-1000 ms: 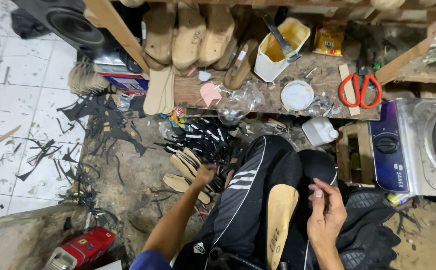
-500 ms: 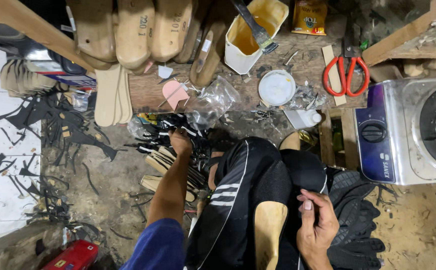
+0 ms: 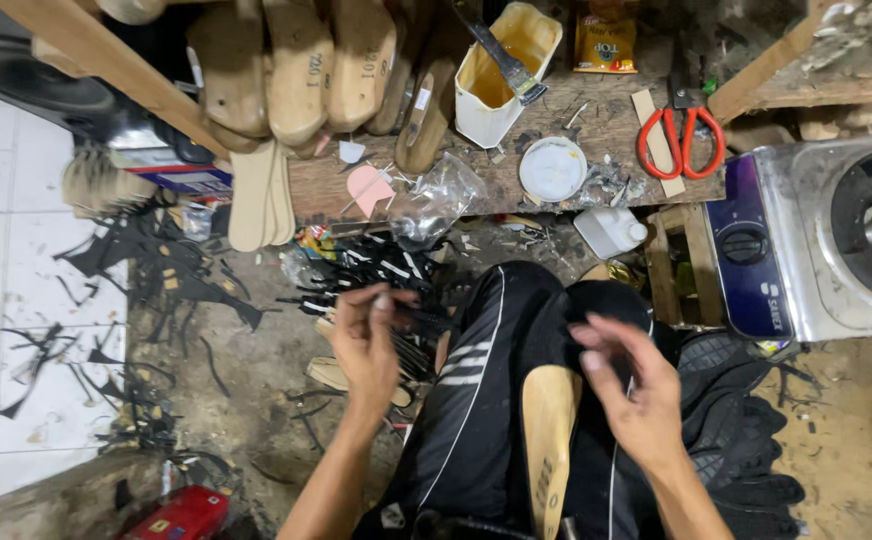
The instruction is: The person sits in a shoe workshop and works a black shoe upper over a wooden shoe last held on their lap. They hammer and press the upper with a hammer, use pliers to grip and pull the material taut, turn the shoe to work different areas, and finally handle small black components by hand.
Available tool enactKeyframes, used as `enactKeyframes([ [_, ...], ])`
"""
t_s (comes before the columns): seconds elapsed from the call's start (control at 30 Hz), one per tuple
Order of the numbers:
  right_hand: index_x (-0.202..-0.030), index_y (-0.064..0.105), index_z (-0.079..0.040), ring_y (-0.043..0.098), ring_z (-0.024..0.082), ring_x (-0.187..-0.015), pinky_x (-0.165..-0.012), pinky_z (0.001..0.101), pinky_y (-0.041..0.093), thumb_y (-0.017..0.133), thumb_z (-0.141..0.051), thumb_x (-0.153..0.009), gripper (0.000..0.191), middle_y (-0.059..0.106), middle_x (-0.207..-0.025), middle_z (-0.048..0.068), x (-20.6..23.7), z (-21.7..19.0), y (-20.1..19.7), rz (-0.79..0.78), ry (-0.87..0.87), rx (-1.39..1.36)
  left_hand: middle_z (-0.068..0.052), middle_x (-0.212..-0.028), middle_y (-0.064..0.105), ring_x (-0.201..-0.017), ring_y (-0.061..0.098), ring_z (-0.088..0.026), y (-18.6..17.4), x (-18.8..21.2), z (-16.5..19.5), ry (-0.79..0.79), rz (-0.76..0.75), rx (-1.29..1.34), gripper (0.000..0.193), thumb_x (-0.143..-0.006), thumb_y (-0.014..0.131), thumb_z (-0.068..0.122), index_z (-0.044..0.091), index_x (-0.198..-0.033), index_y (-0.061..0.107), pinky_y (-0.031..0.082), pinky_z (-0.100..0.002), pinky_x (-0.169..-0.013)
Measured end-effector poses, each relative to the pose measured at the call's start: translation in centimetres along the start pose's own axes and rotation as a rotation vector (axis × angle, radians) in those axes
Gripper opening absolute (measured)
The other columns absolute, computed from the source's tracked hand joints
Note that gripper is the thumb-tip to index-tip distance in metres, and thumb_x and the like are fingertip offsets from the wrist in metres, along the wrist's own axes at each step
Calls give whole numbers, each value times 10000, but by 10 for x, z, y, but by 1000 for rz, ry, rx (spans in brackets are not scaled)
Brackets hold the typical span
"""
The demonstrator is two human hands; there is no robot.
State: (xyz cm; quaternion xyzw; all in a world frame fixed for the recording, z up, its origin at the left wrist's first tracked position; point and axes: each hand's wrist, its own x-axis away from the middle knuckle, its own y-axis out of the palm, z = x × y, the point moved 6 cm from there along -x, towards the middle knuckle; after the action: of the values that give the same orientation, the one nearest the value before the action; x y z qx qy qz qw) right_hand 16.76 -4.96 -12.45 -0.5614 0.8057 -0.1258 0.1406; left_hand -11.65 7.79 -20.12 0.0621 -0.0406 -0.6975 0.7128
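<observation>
Right now your left hand (image 3: 371,335) pinches a thin black strip (image 3: 418,318) between thumb and fingertips, its grip closed on the strip's near end, above the dirt floor (image 3: 256,380) at about nine o'clock from your knees. At twelve o'clock from that hand lies a heap of black and white strips (image 3: 371,270), and flat tan sole pieces (image 3: 341,372) lie under it on the floor. Your right hand (image 3: 628,390) hovers over your black trousers at three o'clock from the left hand, fingers curled and blurred, so you cannot tell whether its grip holds anything. Just left of it, a pale wooden shoe last (image 3: 548,435) rests on your lap. Farther out at twelve o'clock, the rough wooden tabletop (image 3: 606,130) carries red-handled scissors (image 3: 681,140), a round white lid (image 3: 553,168) and a cream plastic tub (image 3: 504,70).
</observation>
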Motion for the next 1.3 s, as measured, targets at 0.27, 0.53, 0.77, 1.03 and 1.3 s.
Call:
enactKeyframes([
  [0.27,-1180,671,15,644,191,-1011,-866,333,530,736,-30,-916,276,691,-1176,142,-6,-30,36,-506,-22,-312,-197,-1205,687,-1076,687,-221,71,47,78,-70,-242,408,326,-1074,561,185,-22,-1321,512,592,-358,-915],
  [0.53,-1216,652,-88,532,49,-633,-522,212,427,644,-127,-929,290,608,-776,-20,32,25,-40,-167,358,-491,-249,-1608,250,-1410,382,-391,101,162,33,-189,-528,-279,917,-928,757,237,23,-1585,155,361,-448,-1133],
  [0.77,-1097,708,8,548,78,-641,-554,233,430,727,-68,-907,206,649,-775,20,30,44,-43,40,381,-471,-246,-1461,350,-1364,405,-414,128,154,32,-98,-380,-423,966,-751,743,52,86,-1559,216,382,-441,-1142],
  [1.03,-1066,728,13,585,95,-631,-567,244,460,762,-43,-867,209,653,-747,19,30,39,-45,-103,356,-607,-260,-1525,289,-1403,401,-424,73,197,93,-102,-402,-440,915,-783,696,41,92,-1583,255,388,-476,-1138],
  [1.3,-1058,736,-10,566,77,-644,-578,238,454,778,-48,-857,209,649,-754,-3,13,16,-40,-166,274,-612,-285,-1539,238,-1429,239,-453,74,185,110,40,-404,-661,890,-825,824,181,21,-1530,304,207,-540,-1142],
])
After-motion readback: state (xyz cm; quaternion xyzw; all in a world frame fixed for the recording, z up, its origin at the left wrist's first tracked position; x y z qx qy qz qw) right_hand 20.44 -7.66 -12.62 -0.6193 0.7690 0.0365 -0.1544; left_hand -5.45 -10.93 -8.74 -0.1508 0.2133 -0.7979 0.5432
